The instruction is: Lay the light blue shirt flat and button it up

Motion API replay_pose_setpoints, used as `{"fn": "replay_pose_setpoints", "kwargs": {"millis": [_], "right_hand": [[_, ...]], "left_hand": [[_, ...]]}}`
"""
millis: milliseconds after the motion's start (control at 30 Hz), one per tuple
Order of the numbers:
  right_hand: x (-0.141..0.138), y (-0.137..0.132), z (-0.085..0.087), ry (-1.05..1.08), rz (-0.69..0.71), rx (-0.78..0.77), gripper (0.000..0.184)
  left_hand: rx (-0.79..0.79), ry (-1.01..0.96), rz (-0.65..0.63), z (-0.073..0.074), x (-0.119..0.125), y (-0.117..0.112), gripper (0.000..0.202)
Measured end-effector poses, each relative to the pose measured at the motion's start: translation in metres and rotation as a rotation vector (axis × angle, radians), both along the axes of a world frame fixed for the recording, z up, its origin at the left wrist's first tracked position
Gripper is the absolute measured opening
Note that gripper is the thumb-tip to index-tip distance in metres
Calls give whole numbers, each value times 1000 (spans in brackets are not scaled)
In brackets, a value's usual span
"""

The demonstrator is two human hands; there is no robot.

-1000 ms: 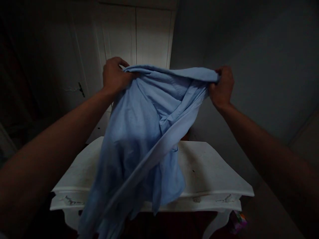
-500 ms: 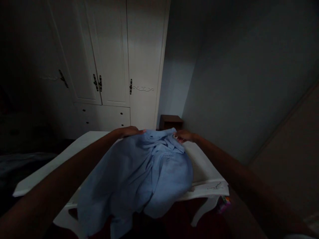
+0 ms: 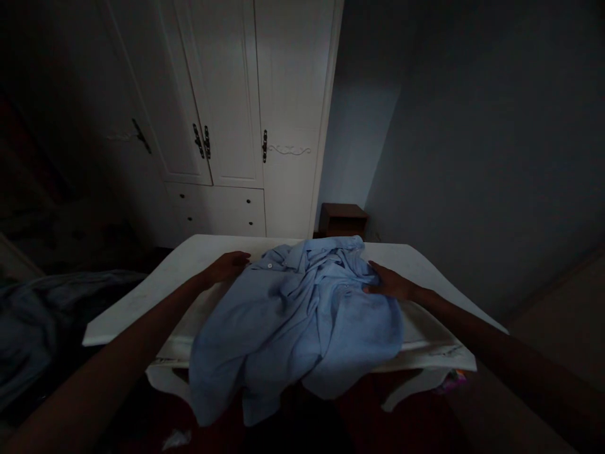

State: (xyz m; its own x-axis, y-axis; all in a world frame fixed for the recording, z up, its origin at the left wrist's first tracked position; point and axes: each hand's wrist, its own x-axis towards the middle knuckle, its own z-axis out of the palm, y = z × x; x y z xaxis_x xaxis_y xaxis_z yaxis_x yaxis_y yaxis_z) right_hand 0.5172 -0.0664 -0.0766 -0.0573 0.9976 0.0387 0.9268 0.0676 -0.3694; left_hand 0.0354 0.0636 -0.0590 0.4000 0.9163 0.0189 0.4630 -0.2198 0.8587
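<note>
A light blue button shirt (image 3: 283, 315) lies crumpled across a white table (image 3: 155, 277), its collar end (image 3: 338, 243) at the far side and its lower part hanging over the near edge. My left hand (image 3: 229, 266) is just beside the shirt's upper left edge, fingers loosely bent and slightly apart, with nothing visible in them. On the other side, my right hand (image 3: 391, 282) rests against the shirt's right edge, thumb and fingers spread over the cloth. A small white button (image 3: 270, 266) shows near my left hand.
Behind the table stands a white wardrobe (image 3: 293, 94) with dark handles and drawers. A small brown cabinet (image 3: 344, 211) is by the grey wall (image 3: 472, 157). Dark clothing (image 3: 42, 315) lies in a heap at the left. Something colourful (image 3: 451, 381) sits below the table's right side.
Both hands have let go of the shirt's collar end, and the cloth now lies lower on the table. My hands have moved apart and nearer to me; the view has shifted left.
</note>
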Motion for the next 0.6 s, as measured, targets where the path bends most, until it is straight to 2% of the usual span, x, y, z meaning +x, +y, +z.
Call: {"fn": "replay_pose_setpoints", "kwargs": {"millis": [133, 200, 300, 400, 533, 600], "right_hand": [[1, 5, 7, 217, -69, 11, 51], [-6, 5, 17, 393, -123, 7, 40], [-23, -2, 35, 768, -168, -33, 40], [-42, -11, 48, 1052, -100, -119, 43], [-56, -13, 44, 1134, 107, -269, 45], [-54, -7, 35, 1095, 137, -252, 45]], "left_hand": [[-183, -57, -102, 6, 6, -14, 67], [-223, -29, -156, 12, 13, -18, 69], [-295, 38, -266, 20, 27, -26, 68], [-318, 62, -315, 25, 43, -34, 63], [-327, 14, -285, 31, 60, -39, 47], [-374, -54, -253, 35, 63, -37, 43]]}}
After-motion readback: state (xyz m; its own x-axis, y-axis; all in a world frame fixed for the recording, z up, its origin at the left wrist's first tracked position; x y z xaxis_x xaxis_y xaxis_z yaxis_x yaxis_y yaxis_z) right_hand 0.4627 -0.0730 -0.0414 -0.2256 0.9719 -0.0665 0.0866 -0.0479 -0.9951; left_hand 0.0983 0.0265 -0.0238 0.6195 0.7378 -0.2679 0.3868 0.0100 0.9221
